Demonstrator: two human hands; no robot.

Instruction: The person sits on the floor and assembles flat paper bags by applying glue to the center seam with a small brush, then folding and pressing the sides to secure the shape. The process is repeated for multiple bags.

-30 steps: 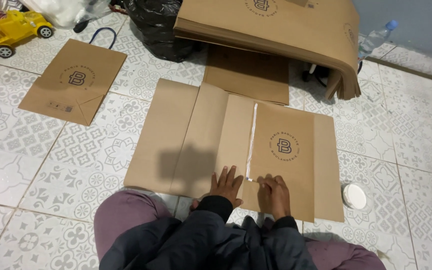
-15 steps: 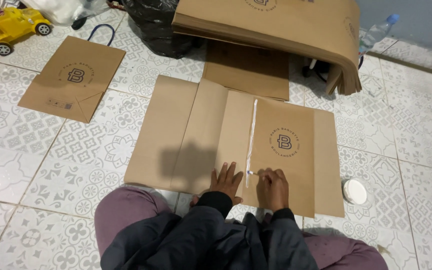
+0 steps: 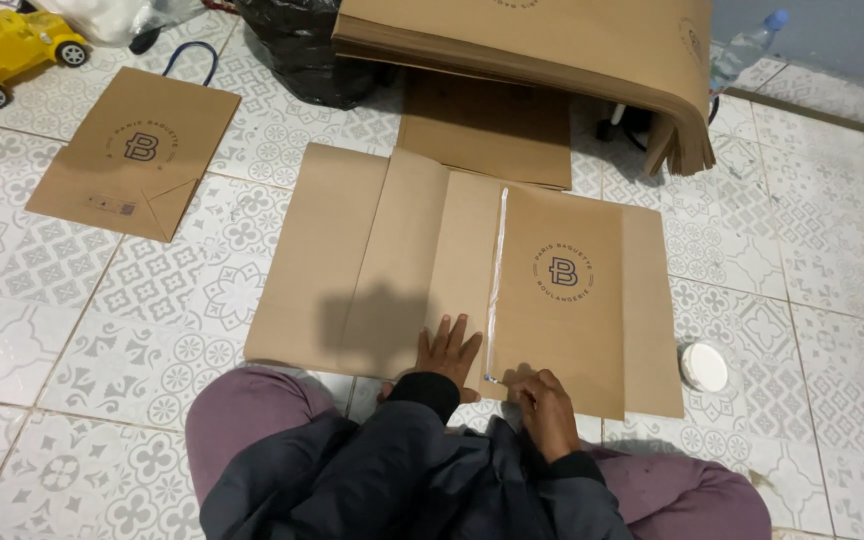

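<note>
Left hand (image 3: 448,352) lies flat, fingers spread, on brown paper sheet (image 3: 392,260); right hand (image 3: 544,405) pinches white strip (image 3: 495,290) beside the sheet's round dark logo (image 3: 563,271).

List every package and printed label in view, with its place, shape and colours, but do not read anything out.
Flat paper bag sheet: floor centre, brown, creased; left hand flat on it.
Round logo: on sheet's right panel, dark.
Finished bag: upper left, brown, dark handle.
Stack of sheets: top, brown.
Water bottle: upper right, clear, blue cap.

Both hands (image 3: 497,375) on flat brown paper sheet (image 3: 432,270)
</note>
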